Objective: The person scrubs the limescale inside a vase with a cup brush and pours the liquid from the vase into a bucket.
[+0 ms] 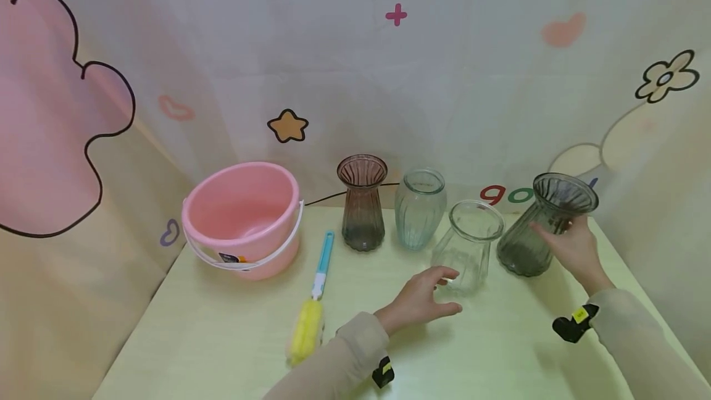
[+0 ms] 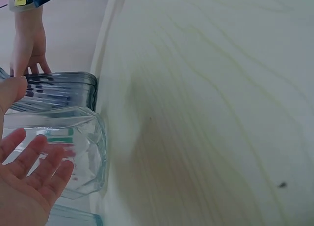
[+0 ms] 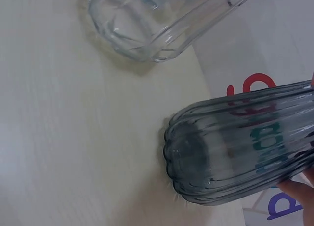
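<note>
My right hand point(image 1: 576, 255) grips a smoky grey ribbed glass vase point(image 1: 524, 242) below its flared rim, at the right of the table. The vase's scalloped base point(image 3: 186, 159) is close over the tabletop in the right wrist view. Fingers spread and thumb apart, my left hand point(image 1: 419, 302) is beside a clear glass vase point(image 1: 463, 258) and holds nothing. In the left wrist view the fingers point(image 2: 37, 159) overlap that clear vase. Further left stand a pale blue-green glass vase point(image 1: 420, 212) and a brownish-pink ribbed vase point(image 1: 363, 215), both upright.
A pink bucket point(image 1: 244, 202) with a white handle stands at the back left of the table point(image 1: 222, 338). Between it and the vases lies a bottle brush point(image 1: 308, 326) with a yellow sponge head and blue handle. A printed curtain point(image 1: 333, 66) hangs behind the table.
</note>
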Available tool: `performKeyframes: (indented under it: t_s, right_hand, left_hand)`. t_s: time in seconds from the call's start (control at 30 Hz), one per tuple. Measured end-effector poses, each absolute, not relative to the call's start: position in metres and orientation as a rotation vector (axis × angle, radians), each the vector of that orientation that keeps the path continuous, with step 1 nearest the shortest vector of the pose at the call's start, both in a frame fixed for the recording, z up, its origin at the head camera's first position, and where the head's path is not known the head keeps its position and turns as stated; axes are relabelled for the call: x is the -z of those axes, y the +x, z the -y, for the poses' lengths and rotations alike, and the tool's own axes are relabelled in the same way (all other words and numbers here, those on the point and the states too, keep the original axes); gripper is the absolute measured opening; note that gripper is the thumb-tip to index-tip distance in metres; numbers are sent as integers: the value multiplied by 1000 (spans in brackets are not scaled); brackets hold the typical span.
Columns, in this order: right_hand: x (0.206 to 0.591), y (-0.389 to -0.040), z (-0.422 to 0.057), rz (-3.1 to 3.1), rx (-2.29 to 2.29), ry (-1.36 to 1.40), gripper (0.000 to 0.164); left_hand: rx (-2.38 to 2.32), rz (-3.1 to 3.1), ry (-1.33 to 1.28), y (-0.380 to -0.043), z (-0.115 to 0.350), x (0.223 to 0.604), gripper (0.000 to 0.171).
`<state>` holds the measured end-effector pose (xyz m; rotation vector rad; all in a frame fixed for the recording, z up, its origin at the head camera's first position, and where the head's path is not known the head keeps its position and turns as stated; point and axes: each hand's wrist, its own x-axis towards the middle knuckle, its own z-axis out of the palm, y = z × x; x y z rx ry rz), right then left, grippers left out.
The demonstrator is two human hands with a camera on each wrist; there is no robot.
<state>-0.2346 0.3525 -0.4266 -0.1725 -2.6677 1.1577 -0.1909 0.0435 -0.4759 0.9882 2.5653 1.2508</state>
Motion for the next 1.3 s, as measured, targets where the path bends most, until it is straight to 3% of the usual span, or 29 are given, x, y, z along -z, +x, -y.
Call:
performKeyframes:
  t_s: [0.2,0.7,1.07,1.3]
  right_hand:
    - [426,-217,-350,2695,-1073,-133,86]
    - [425,-149,-324,2678,-1045,91,63]
    - [430,-129,-279,2528,-1211,505,75]
    - [430,-131,-244,2523,-1203,607,78]
  left_hand:
    - [-1241,-2534,1057,-192,-48,473,54]
    - [-1205,-2432,1160,-182,-65,469,69]
    - [-1162,-2493,1176,-171,-69,457,90]
    - [-1223,-2538,1089,-170,-44,453,79]
